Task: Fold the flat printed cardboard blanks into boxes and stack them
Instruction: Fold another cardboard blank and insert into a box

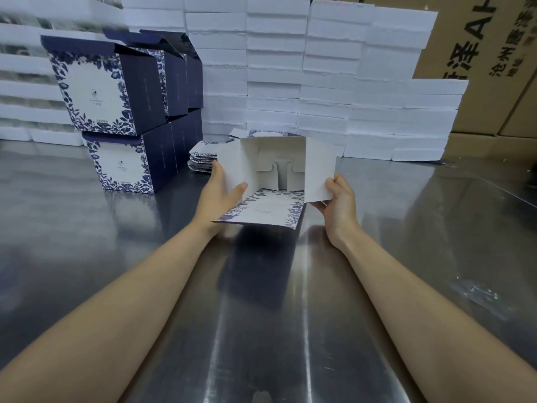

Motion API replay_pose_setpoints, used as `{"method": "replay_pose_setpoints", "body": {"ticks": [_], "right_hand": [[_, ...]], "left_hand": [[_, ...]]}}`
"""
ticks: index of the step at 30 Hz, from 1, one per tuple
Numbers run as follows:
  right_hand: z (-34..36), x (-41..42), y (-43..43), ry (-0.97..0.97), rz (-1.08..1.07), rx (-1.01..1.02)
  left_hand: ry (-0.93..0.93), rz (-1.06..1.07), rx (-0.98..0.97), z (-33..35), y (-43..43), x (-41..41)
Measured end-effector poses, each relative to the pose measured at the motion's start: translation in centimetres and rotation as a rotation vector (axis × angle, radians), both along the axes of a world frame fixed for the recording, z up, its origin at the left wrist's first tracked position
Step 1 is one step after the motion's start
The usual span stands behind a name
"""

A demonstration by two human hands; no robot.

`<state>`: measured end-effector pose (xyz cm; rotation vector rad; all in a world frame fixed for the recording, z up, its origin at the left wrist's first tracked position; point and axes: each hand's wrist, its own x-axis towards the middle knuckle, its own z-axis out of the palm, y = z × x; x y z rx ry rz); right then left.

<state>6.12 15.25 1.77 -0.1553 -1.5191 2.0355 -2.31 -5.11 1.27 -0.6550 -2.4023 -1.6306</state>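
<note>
Half-formed box point(276, 167) is held between both hands over the steel table point(406, 228) at frame centre. Its open mouth faces the camera, showing the white interior and interlocked bottom tabs.

Left hand point(218, 196), at the box's 9 o'clock, grips the left side flap point(232, 167), with the thumb on the inner face and the fingers behind.

Right hand point(340, 199), at 3 o'clock, pinches the lower corner of the right side flap point(318, 170) between thumb and curled fingers.

Printed flap point(261, 210) extends toward 6 o'clock.

Pile of flat blanks point(203, 158) lies on the table just behind the box, at its 10 o'clock.

Finished boxes point(116, 112) are stacked two high at the frame's 10 o'clock. White foam slabs point(319, 82) are stacked like a wall at 12 o'clock, with brown cartons point(479, 53) at 2 o'clock.
</note>
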Motion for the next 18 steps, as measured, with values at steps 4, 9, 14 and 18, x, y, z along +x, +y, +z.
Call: {"method": "replay_pose_setpoints", "body": {"ticks": [4, 9, 14, 18], "right_hand": [[-0.1, 0.1, 0.1, 0.015, -0.107, 0.051], [-0.2, 0.0, -0.2, -0.012, -0.145, 0.185], [-0.5, -0.3, 0.0, -0.212, -0.328, 0.473], [-0.7, 0.0, -0.3, -0.153, -0.546, 0.684]], "left_hand": [[0.012, -0.037, -0.100, -0.4, 0.8, 0.0], [0.080, -0.108, -0.148, -0.6, 0.7, 0.1], [0.164, -0.175, -0.128, -0.9, 0.6, 0.6], [0.208, -0.175, -0.129, -0.8, 0.7, 0.7]]}}
